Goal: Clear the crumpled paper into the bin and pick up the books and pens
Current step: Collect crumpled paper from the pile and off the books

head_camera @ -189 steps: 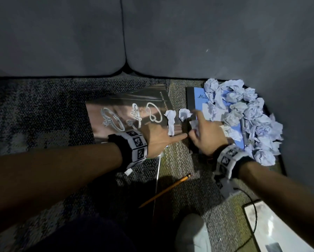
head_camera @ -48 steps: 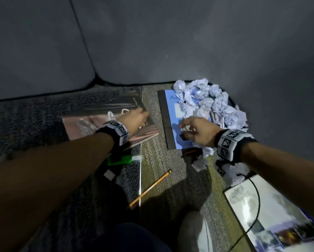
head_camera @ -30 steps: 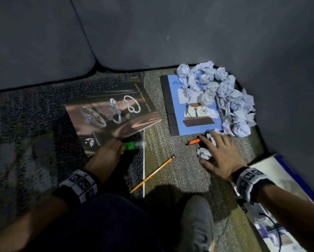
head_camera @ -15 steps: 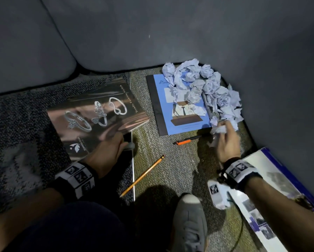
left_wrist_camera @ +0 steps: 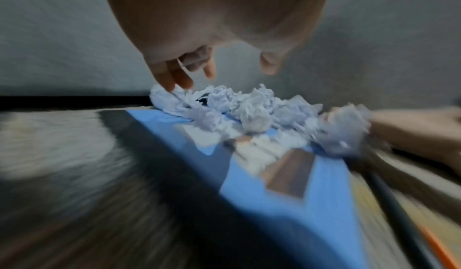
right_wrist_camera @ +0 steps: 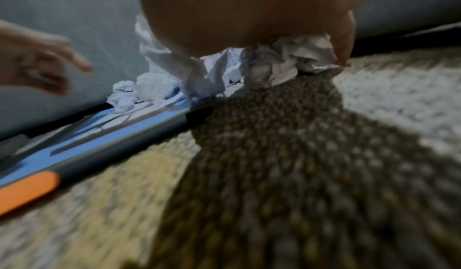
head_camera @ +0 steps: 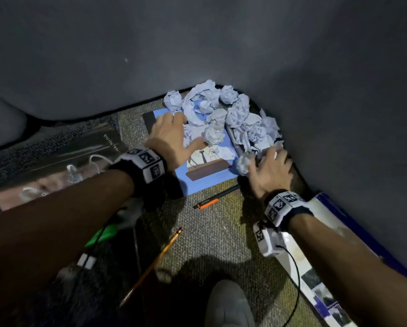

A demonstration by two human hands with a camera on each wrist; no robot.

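Observation:
A pile of crumpled paper lies in the corner, partly on a blue book. My left hand hovers over the book's far part with fingers spread. In the left wrist view its fingertips touch the pile's left end and hold nothing. My right hand grips crumpled paper at the pile's near right end, thumb beside it on the carpet. An orange and black pen lies just below the book. A pencil and a green marker lie nearer me.
A brown magazine lies left of the blue book, partly under my left forearm. A grey pen lies along the book's right edge. Another magazine lies at lower right. A shoe is at the bottom. Grey cushions close off the corner.
My left hand has left the magazine's near edge and the green marker and moved up over the blue book. My right hand has moved down onto the pile's near end with paper.

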